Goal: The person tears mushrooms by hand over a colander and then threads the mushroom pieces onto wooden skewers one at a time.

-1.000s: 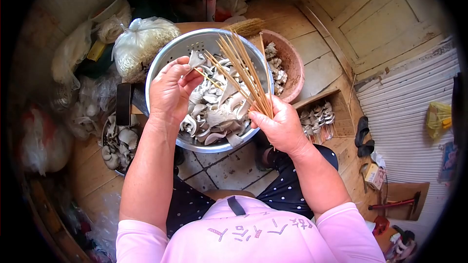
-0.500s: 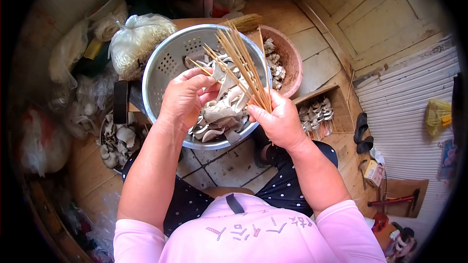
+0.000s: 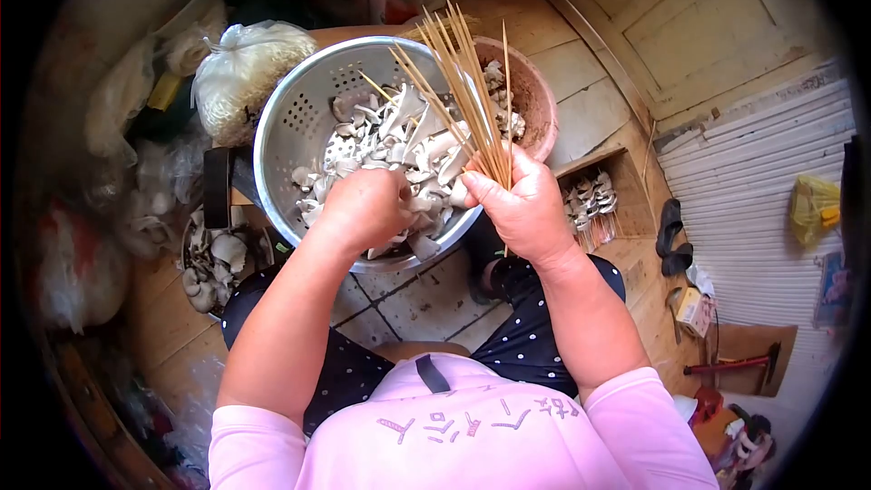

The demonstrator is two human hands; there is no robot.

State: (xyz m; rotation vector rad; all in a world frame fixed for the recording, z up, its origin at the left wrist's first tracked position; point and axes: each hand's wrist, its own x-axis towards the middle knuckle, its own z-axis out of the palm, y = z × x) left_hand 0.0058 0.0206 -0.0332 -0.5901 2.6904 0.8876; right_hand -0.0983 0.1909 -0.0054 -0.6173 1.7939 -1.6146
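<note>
A wide metal colander [image 3: 272, 204] holds torn grey-white oyster mushroom pieces [image 3: 363, 141]. My left hand [image 3: 367, 209] is down among them at the near side, fingers curled in; whatever they pinch is hidden. My right hand [image 3: 522, 204], at the colander's right rim, is closed around a bundle of wooden skewers [image 3: 472, 100], which fan upward. One separate skewer [image 3: 374, 86] slants to the upper left over the mushrooms, its lower part hidden among the pieces.
Behind the colander's right side stands a pink basin [image 3: 540, 95] with more mushrooms. Threaded mushroom skewers [image 3: 592, 204] lie in a box at right. A bowl of mushrooms [image 3: 218, 259] sits at left, below a full plastic bag [image 3: 245, 73]. Black sandals [image 3: 671, 236] lie by the wall.
My left hand has moved from the slanting skewer's tip down into the mushrooms, and its fingers have curled. My right hand still grips the bundle, now turned more upright.
</note>
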